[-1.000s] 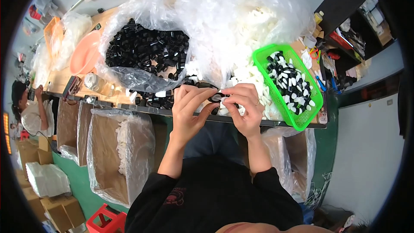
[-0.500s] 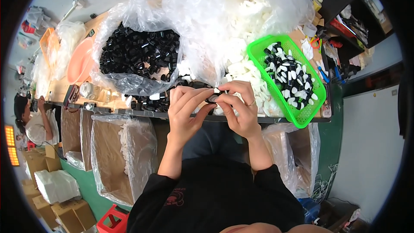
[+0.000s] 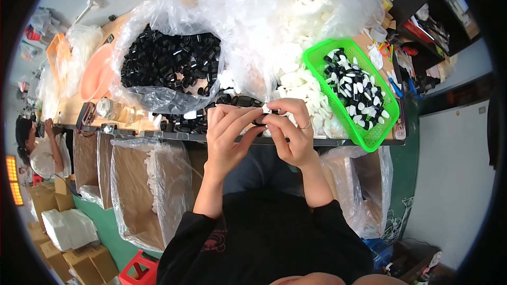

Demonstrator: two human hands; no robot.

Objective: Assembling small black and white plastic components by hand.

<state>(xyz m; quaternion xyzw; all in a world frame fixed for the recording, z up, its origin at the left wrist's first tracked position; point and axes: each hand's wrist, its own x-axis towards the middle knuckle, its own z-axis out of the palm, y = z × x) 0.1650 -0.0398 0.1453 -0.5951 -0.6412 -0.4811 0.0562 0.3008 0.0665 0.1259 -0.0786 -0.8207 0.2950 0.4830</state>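
Both my hands meet over the table's front edge around a small black plastic part [image 3: 260, 120] with a white piece [image 3: 266, 109] at its top. My left hand [image 3: 227, 134] pinches it from the left with thumb and fingers. From the other side, my right hand [image 3: 294, 133], a ring on one finger, grips it too; the fingertips hide much of it. Black parts [image 3: 169, 60] fill an opened clear plastic bag [image 3: 174, 101] at the left. Loose white pieces [image 3: 298, 84] lie beyond my right hand. Black-and-white parts [image 3: 356, 92] fill a green basket [image 3: 377, 136] at the right.
A pink basin [image 3: 96, 76] and a glass jar [image 3: 105, 108] stand on the table's left. Below the edge are plastic-lined cardboard boxes [image 3: 137, 179] and a red stool [image 3: 138, 270]. Another person [image 3: 46, 155] sits far left. A blue-handled tool [image 3: 395, 88] lies right of the basket.
The black part has turned slightly between my fingers, and its round greyish face shows less. Both hands stay in nearly the same place.
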